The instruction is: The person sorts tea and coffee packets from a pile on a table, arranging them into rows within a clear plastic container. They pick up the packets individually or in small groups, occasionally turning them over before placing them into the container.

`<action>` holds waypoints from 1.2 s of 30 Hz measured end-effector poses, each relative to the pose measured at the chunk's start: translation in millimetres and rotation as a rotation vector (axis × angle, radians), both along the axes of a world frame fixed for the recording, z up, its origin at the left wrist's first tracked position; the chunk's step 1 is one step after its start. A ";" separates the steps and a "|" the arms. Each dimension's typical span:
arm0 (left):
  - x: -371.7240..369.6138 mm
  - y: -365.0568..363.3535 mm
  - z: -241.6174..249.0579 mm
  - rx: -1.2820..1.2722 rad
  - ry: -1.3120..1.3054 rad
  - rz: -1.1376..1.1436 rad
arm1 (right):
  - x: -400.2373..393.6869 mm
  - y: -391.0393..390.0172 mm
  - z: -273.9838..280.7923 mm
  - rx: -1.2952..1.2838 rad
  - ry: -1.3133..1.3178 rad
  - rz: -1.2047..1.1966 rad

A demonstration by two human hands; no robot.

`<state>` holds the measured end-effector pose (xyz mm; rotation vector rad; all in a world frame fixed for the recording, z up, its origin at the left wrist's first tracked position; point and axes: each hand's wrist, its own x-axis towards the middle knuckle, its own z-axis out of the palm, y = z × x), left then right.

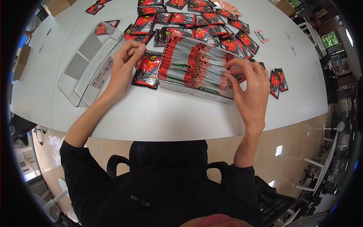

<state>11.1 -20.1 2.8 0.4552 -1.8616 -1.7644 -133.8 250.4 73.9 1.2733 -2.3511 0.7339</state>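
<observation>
A clear plastic box (211, 96) holds two packed rows of slim sachets, red-and-white ones (182, 60) on the left and pink-and-white ones (211, 68) on the right. My right hand (250, 81) reaches over the box's right end, thumb and forefinger around the edge of a pink-and-white sachet in that row. My left hand (126, 62) is left of the box with its fingers curled in and nothing visible in them. Just by its fingertips lies a black-and-red packet (148, 72), beside the box.
A second clear plastic container (81, 85) with a label lies left of my left hand. Many black-and-red packets (183, 19) spread across the white table (170, 117) behind the box. Two more packets (278, 81) lie at the right. Pink sachets (228, 7) sit at the back.
</observation>
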 end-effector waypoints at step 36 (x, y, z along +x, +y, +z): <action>-0.3 0.1 -0.2 0.011 -0.013 0.008 | -7.5 4.2 8.3 -0.050 -0.027 0.119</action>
